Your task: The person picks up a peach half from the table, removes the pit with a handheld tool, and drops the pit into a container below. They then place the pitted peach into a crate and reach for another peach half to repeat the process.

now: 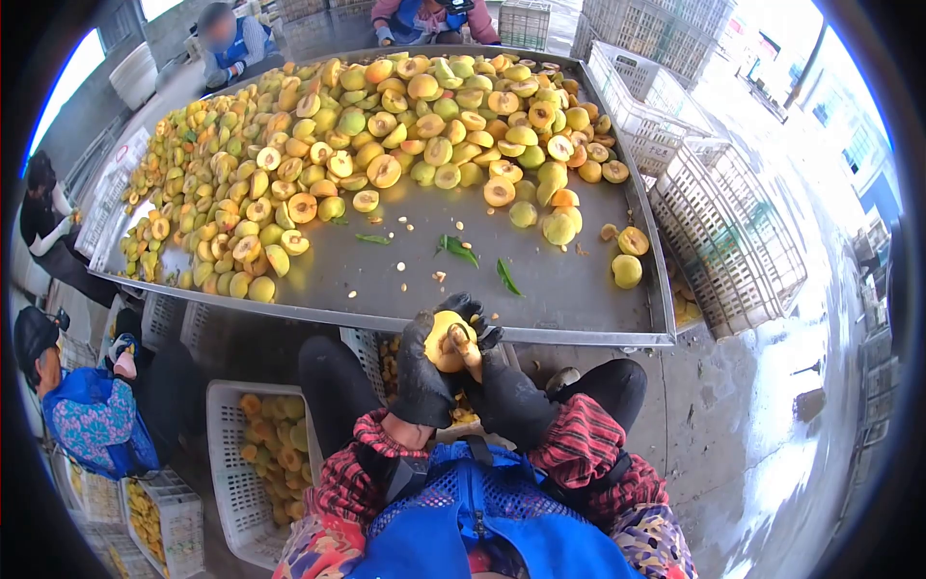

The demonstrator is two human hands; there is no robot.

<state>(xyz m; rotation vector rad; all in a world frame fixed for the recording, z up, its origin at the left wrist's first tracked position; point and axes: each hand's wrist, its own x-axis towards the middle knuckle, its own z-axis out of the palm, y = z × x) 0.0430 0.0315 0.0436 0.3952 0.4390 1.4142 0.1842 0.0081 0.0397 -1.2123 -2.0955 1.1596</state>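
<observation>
Both gloved hands meet just in front of the table's near edge, over my lap. My left hand (pixel 422 372) wraps round a yellow peach half (pixel 442 340), its cut face turned up. On the other side my right hand (pixel 502 386) grips the same half, with a bare thumb pressed on the cut face and dark gloved fingers behind it. Whether a small tool sits in the right hand is hidden. Beyond them, halved peaches (pixel 384 172) lie heaped on the metal table (pixel 405 289). Loose pits (pixel 401 266) and green leaves (pixel 457 249) are scattered nearer me.
White crates (pixel 728 232) stand along the table's right side. A crate of peaches (pixel 227 463) sits at my left, another crate (pixel 362 352) between my knees. One person (pixel 92 405) sits at left; others (pixel 424 24) are around the table.
</observation>
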